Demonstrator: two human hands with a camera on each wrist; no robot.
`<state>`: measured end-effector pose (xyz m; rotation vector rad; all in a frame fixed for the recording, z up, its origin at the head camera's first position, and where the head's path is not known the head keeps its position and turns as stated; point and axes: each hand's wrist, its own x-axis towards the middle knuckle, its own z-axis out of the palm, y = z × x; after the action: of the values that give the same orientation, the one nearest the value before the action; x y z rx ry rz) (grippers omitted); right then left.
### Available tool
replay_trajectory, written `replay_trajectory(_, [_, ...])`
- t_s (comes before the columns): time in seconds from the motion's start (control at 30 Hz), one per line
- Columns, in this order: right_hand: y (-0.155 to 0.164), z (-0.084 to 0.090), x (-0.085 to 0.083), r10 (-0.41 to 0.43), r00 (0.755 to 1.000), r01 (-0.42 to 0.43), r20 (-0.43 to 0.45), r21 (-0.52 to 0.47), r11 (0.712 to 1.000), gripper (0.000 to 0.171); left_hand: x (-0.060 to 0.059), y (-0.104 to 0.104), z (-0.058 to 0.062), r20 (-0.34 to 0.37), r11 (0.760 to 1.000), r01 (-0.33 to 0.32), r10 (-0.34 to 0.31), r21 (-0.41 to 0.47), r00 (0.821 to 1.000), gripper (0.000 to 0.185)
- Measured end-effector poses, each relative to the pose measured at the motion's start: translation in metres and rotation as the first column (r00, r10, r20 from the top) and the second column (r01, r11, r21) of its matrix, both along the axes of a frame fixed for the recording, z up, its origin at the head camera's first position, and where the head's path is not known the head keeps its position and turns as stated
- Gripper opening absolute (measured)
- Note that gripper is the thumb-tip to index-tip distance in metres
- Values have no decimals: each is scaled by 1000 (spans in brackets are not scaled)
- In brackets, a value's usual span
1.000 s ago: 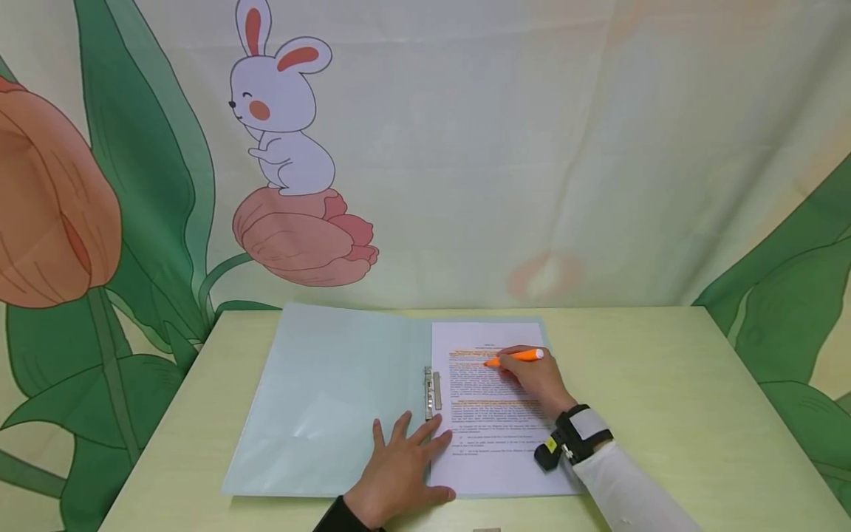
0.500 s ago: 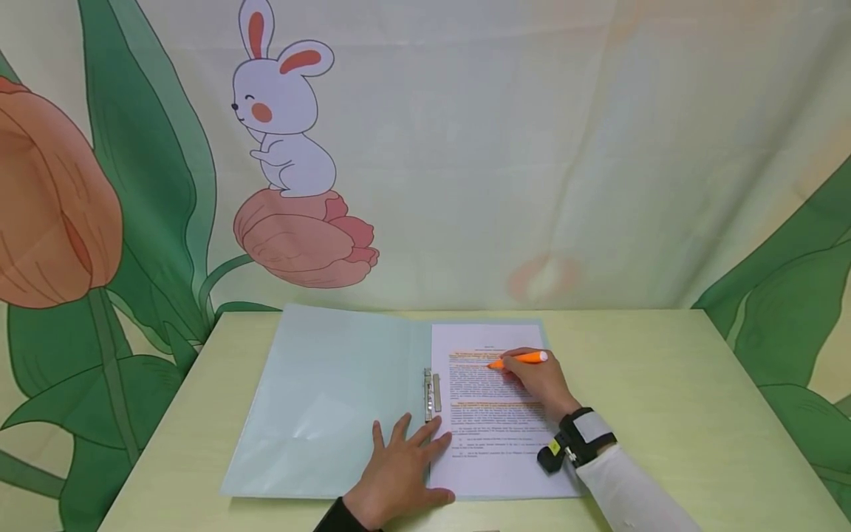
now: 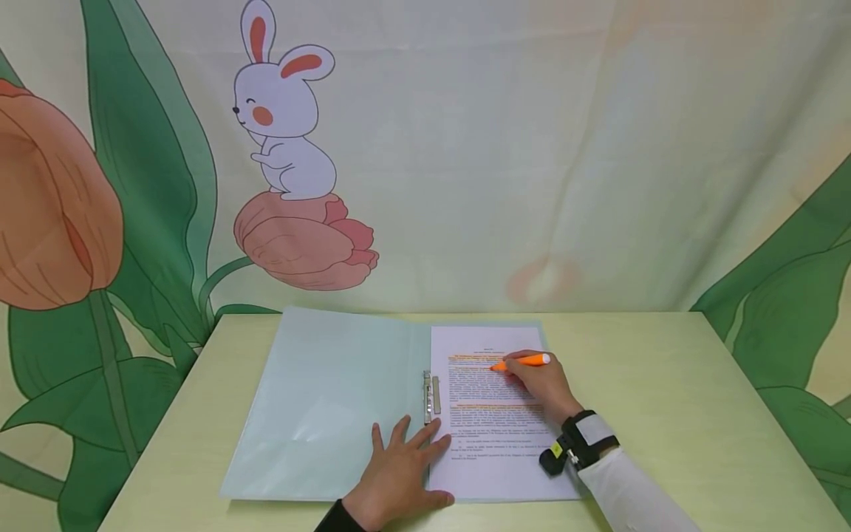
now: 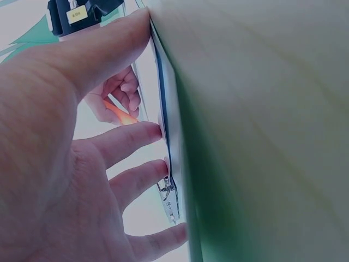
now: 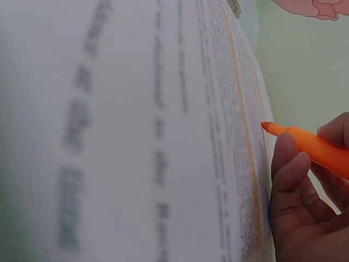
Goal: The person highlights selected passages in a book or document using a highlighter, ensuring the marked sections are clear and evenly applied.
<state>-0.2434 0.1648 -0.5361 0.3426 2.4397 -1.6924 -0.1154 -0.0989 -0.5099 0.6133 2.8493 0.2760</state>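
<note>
While our left hand (image 3: 399, 473) lies flat, fingers spread, on the folder (image 3: 326, 406), our right hand (image 3: 541, 384) pinches the orange highlighter (image 3: 525, 361), tip on the page (image 3: 492, 443).

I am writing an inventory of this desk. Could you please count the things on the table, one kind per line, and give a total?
Pale blue plastic folder, lying open: 1
White printed paper sheet: 1
Orange highlighter pen, held by the right hand: 1
Total: 3

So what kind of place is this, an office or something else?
Probably a staged desk setup, not a real office: a printed fabric backdrop with a cartoon rabbit hangs behind a pale green table, where an open folder holds a printed page.
</note>
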Motion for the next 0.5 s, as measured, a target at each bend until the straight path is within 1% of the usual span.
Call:
replay_trajectory(0.23, [2,1,2,-4,1000,4,-16,-1,1000,31,1,0,-2,-10,1000,5,-5,5,1000,82])
replay_trajectory(0.5, [5,3,2,-10,1000,10,-13,7,1000,30,1,0,-1,-6,1000,2,-2,12,1000,82])
